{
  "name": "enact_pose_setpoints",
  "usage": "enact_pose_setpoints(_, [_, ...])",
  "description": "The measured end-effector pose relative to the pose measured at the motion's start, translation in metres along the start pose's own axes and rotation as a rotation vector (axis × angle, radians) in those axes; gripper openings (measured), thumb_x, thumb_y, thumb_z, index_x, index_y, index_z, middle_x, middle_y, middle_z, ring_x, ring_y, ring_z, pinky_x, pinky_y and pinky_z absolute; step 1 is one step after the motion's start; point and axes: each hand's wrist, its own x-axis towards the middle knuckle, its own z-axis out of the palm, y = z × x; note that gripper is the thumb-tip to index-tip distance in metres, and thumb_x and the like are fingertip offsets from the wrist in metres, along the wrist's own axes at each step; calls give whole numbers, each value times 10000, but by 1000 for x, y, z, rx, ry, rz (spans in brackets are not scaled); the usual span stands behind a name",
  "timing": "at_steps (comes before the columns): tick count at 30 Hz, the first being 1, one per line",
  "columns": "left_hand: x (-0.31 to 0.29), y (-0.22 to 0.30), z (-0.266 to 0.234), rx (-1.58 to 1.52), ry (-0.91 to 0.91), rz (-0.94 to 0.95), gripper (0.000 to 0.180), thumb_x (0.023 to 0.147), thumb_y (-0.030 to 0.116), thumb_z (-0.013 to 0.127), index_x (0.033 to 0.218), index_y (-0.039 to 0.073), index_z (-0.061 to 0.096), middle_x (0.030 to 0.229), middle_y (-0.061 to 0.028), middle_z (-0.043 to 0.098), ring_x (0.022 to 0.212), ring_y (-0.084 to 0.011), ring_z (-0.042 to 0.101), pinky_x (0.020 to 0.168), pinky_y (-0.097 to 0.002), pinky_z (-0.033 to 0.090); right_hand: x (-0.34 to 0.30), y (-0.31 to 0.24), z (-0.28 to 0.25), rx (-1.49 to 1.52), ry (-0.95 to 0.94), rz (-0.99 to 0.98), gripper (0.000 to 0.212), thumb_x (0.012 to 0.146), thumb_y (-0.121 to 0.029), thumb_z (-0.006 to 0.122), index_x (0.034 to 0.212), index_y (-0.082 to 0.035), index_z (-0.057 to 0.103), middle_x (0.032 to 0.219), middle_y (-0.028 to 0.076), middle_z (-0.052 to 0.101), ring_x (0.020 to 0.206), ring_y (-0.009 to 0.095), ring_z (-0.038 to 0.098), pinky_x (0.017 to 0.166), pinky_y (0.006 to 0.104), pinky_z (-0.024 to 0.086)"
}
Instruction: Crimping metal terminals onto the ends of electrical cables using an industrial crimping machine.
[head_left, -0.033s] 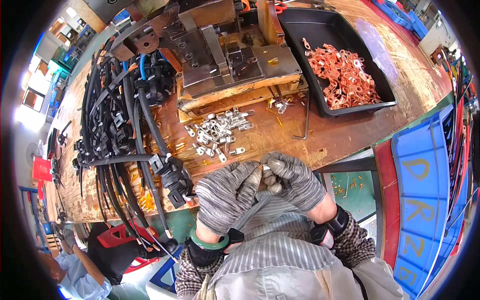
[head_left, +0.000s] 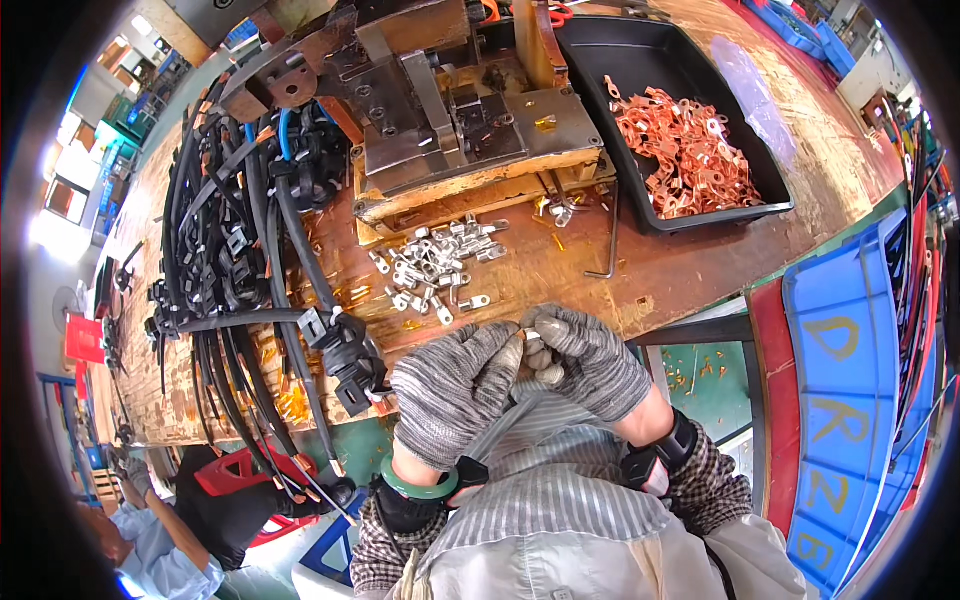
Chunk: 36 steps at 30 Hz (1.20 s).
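Observation:
My left hand (head_left: 455,390), in a grey knitted glove, is closed with thumb and fingertips pinched on a cable whose copper-coloured end (head_left: 520,334) shows between the hands. A dark grey length of cable (head_left: 503,425) runs out beneath that hand toward my lap. My right hand (head_left: 590,362), gloved alike, pinches a small silver cable lug (head_left: 532,337) against the cable end. Fingers cover most of both pieces, so how far the lug sits on the cable cannot be seen. Just beyond the hands lies a heap of silver cable lugs (head_left: 435,262) on the wooden bench.
A metal press fixture (head_left: 480,150) stands behind the lugs. A black tray (head_left: 655,215) of copper lugs (head_left: 690,150) is at far right, an Allen key (head_left: 612,235) beside it. Black cables (head_left: 235,230) crowd the left. A blue crate (head_left: 835,400) stands right; another person (head_left: 165,540) sits lower left.

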Motion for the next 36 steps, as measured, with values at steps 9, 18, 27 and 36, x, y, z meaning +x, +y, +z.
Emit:
enact_pose_setpoints(9, [-2,3,6,229,-10,9,168,792,174,637,899,46,660,732,-139,628,629,-296,612,569,-355,482,4,-1,-3,-122,41,-27,228,878,-204,581,1022,-28,597,819,12,622,709,72,576,591,190,478])
enact_pose_setpoints(18, [-4,-6,10,171,2,51,184,786,190,637,899,46,642,697,-120,608,606,-281,601,551,-354,472,8,-19,2,-472,6,-43,275,843,-234,636,1007,-15,603,848,33,631,687,90,597,600,207,509])
enact_pose_setpoints(27, [-13,29,-34,235,396,214,264,782,228,637,935,22,574,802,-140,586,700,-261,574,639,-341,471,9,-33,4,-742,-77,-2,240,845,-189,614,1007,-13,620,850,37,621,741,110,604,621,246,529])
enact_pose_setpoints(36, [-43,-59,-66,-494,322,-583,232,856,139,620,1032,13,536,882,-21,583,760,-92,553,667,-211,457,14,-19,-5,-691,-200,-155,261,845,-199,615,1007,6,619,867,45,633,778,105,596,664,249,537])
